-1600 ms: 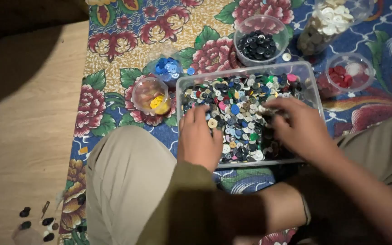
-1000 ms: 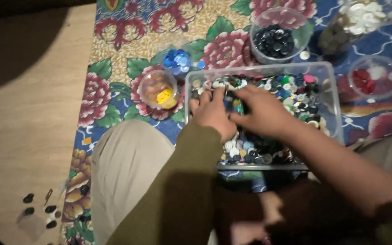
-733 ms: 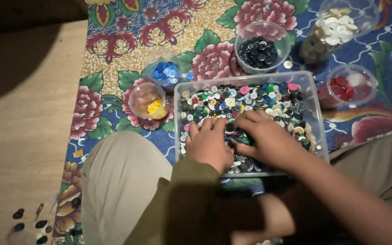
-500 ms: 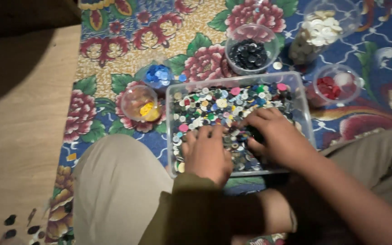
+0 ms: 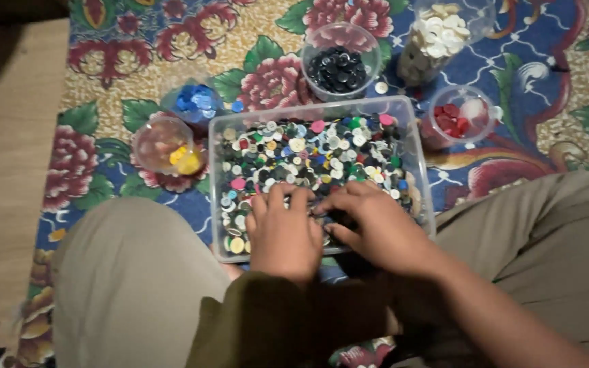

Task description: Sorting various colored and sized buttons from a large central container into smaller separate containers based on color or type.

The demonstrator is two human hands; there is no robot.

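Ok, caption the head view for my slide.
Both hands, left and right, rest in a clear tub of mixed buttons.

Our left hand [image 5: 282, 230] lies flat, palm down, fingers pointing to twelve o'clock; our right hand [image 5: 375, 225] beside it reaches toward ten o'clock, fingers loosely curled.

buttons [image 5: 308, 153]: mixed colours | rug [image 5: 533, 75]: floral red, blue, green | trousers [image 5: 131, 286]: beige
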